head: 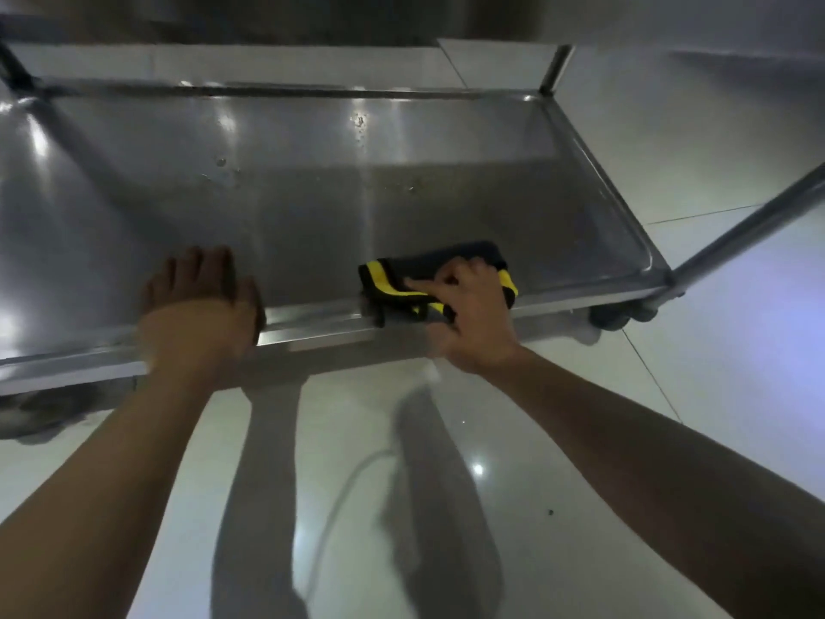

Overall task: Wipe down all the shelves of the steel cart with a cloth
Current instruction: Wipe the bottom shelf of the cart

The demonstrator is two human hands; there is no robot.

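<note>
The steel cart's bottom shelf (pixel 312 180) fills the upper half of the head view, with water drops on its far part. A folded black cloth with yellow stripes (pixel 397 283) lies over the shelf's near rim, right of centre. My right hand (pixel 473 314) grips the cloth, fingers curled on top of it, thumb below the rim. My left hand (pixel 201 306) rests flat on the near rim further left, fingers straight and reaching onto the shelf.
Steel uprights rise at the right front corner (pixel 750 225) and the back right corner (pixel 556 67). Caster wheels sit under the right front corner (pixel 620 312) and the left front (pixel 44 408). Glossy pale floor tiles (pixel 669 440) surround the cart. An upper shelf's underside (pixel 223 15) overhangs the top.
</note>
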